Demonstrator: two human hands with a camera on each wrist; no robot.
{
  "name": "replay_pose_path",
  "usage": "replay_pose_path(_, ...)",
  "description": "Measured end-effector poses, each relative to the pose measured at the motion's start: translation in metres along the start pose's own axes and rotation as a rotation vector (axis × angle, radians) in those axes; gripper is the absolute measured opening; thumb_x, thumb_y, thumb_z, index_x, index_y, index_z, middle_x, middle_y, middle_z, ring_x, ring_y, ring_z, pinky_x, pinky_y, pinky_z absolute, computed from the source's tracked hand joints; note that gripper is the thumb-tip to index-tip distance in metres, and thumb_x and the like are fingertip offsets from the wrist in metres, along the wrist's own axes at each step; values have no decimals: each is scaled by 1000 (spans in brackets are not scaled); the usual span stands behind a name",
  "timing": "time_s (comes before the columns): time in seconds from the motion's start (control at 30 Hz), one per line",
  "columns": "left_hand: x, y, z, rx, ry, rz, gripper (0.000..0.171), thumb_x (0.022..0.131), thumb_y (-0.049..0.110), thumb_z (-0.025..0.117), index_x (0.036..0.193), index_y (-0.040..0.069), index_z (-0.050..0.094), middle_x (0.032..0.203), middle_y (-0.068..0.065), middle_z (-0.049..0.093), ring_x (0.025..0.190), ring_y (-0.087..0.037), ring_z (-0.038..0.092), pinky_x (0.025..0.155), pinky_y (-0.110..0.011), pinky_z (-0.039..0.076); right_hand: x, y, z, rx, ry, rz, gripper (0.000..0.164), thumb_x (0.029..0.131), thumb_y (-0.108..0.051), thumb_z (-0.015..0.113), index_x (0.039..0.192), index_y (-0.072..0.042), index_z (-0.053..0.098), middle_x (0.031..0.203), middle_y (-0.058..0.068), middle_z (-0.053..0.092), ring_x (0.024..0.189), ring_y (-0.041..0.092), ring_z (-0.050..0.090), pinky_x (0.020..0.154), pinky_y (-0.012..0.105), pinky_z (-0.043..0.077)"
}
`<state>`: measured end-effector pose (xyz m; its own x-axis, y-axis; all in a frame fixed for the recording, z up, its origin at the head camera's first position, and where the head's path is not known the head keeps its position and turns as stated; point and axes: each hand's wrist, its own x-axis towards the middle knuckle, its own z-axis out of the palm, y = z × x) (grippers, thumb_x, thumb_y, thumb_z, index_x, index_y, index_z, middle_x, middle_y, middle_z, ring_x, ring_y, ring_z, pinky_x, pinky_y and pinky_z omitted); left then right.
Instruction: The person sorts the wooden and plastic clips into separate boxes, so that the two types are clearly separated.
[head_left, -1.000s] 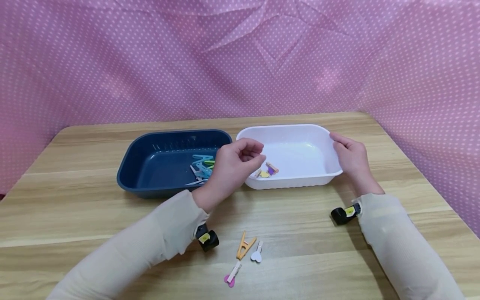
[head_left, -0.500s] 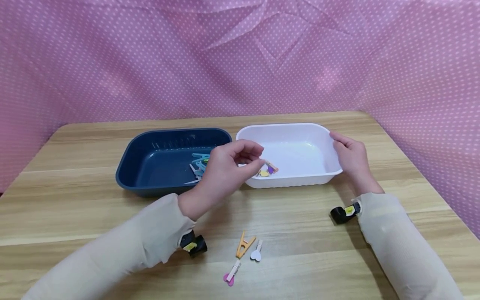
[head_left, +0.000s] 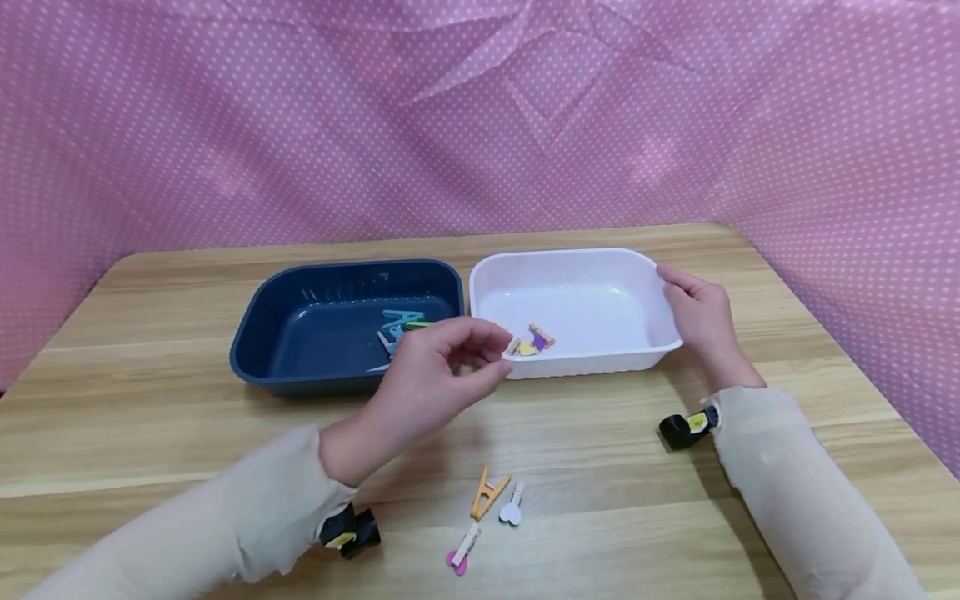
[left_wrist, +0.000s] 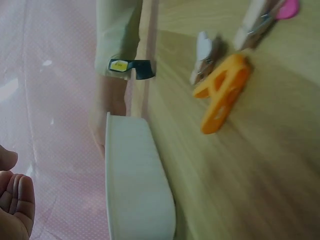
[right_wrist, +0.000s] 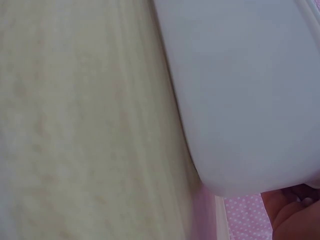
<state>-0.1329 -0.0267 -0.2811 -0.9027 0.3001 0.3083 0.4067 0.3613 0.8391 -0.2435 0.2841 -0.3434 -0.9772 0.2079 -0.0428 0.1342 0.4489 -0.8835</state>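
My right hand (head_left: 699, 310) grips the right end of a white plastic basin (head_left: 585, 363), its thumb and fingers at the rim. In the right wrist view the hand (right_wrist: 299, 216) shows under the basin's corner (right_wrist: 240, 110). My left hand (head_left: 442, 367) hovers in front of the gap between the two basins, fingers loosely curled. The left wrist view shows its thumb and fingers (left_wrist: 21, 197) apart with nothing between them. Nearer on the table lie an orange plastic clothespin (head_left: 489, 493), a wooden clothespin with a white heart (head_left: 512, 505) and one with a pink heart (head_left: 463, 550).
A dark blue basin (head_left: 300, 385) stands left of the white one, with several blue and green plastic clothespins (head_left: 401, 320) inside. Small wooden clothespins (head_left: 542, 335) with yellow and purple shapes lie in the white basin. A pink dotted cloth (head_left: 480, 125) hangs behind the wooden table (head_left: 600, 467).
My left hand has drawn back from over the white basin, toward the near left and the loose clothespins. The right hand stays on the white basin.
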Motion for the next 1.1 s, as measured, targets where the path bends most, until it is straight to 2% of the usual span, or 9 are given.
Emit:
replay_pose_path(0.13, -8, -1, -4, 0, -21, -9, 20, 78, 6, 72, 98, 8, 68, 91, 1, 67, 79, -8, 60, 73, -24, 54, 0, 0, 0, 2, 1, 4, 42, 99, -26, 34, 139, -14, 42, 145, 6, 36, 127, 26, 42, 100, 39, 42)
replay_pose_path(0.3, -18, -1, -8, 12, -56, -60, 22, 78, 5, 72, 99, 11, 68, 92, 4, 67, 81, -7, 60, 76, -21, 53, 0, 0, -1, -1, 1, 3, 42, 99, -25, 34, 139, -13, 42, 145, 6, 36, 127, 26, 43, 99, 39, 42)
replay_pose_path(0.47, -27, -2, -9, 3, -62, -106, 22, 77, 5, 72, 98, 11, 68, 91, 4, 67, 80, -8, 60, 77, -22, 53, 0, 0, -1, -6, 1, -1, 42, 99, -25, 34, 139, -13, 42, 145, 6, 36, 127, 26, 43, 99, 39, 42)
replay_pose_path(0.63, -35, -6, -11, 9, -63, -115, 22, 76, 3, 72, 96, 11, 69, 90, 4, 67, 78, -7, 61, 76, -22, 54, 0, -1, -1, -14, 4, -5, 42, 99, -26, 34, 138, -13, 42, 145, 6, 37, 126, 27, 44, 99, 40, 42)
replay_pose_path(0.8, -43, -11, -11, 14, -93, -117, 21, 76, 2, 72, 96, 9, 69, 91, 2, 68, 77, -7, 62, 75, -23, 54, 1, -1, -1, -22, 9, -2, 42, 99, -26, 34, 138, -14, 42, 144, 6, 38, 126, 27, 44, 100, 40, 42)
replay_pose_path(1.1, -52, -15, -12, 29, -153, -185, 18, 78, 4, 71, 95, 9, 69, 89, -3, 68, 76, -8, 61, 74, -21, 54, 1, -1, -1, -15, 5, 1, 42, 99, -26, 34, 138, -14, 42, 145, 6, 37, 127, 27, 43, 100, 40, 41)
